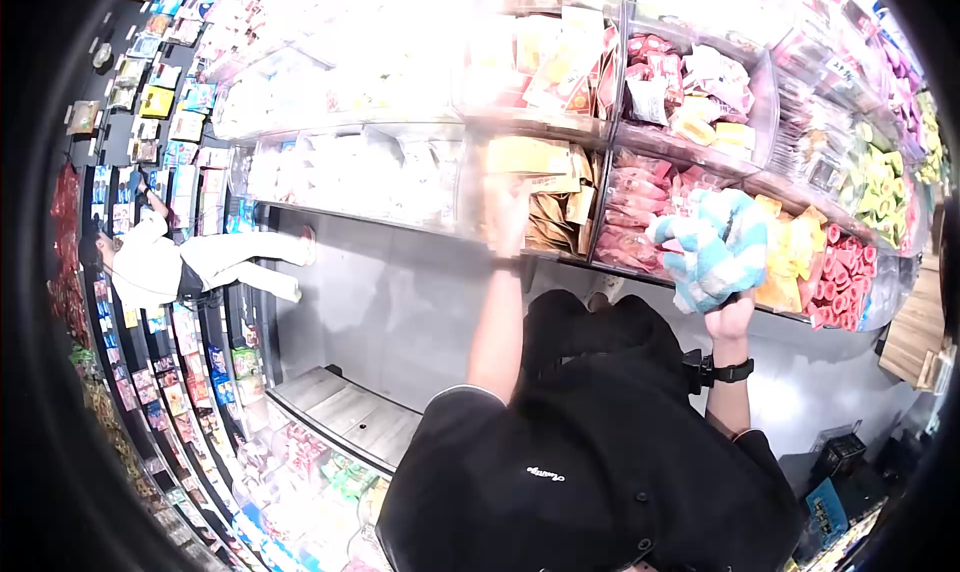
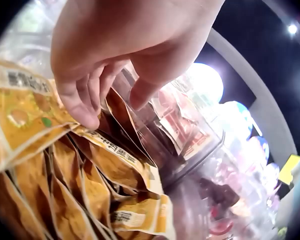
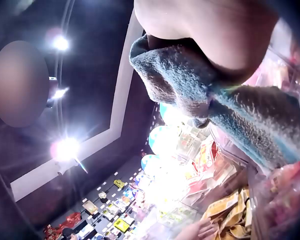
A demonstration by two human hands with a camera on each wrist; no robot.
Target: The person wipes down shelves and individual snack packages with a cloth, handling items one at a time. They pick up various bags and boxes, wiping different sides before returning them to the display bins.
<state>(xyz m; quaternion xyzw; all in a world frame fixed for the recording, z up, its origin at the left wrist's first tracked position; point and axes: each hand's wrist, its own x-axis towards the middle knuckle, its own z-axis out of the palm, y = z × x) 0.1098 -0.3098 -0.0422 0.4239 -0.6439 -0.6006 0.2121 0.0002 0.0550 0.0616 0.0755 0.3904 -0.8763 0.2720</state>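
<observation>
My left hand (image 1: pixel 508 212) is over a bin compartment of orange-brown packets (image 1: pixel 552 222). Seen from the left wrist, the hand (image 2: pixel 125 40) reaches down with fingers bent, a fingertip touching the upright packets (image 2: pixel 75 175) and the thumb apart from the fingers. From the right wrist, that same left hand (image 3: pixel 197 231) lies beside the packets (image 3: pixel 230 210). My right hand (image 1: pixel 732 317) grips a blue-and-white striped cloth (image 1: pixel 718 247) above bins of pink and yellow packets; in the right wrist view the cloth (image 3: pixel 185 80) hangs bunched below the hand (image 3: pixel 210 30), whose fingertips are hidden.
Clear divided bins hold red-and-white packets (image 1: pixel 655 82), pink packets (image 1: pixel 635 197), yellow packets (image 1: pixel 790 252) and red pieces (image 1: pixel 843 282). At the left, a person in white (image 1: pixel 150 262) stands by stocked shelves (image 1: pixel 195 352). A wooden-topped surface (image 1: pixel 350 412) is behind me.
</observation>
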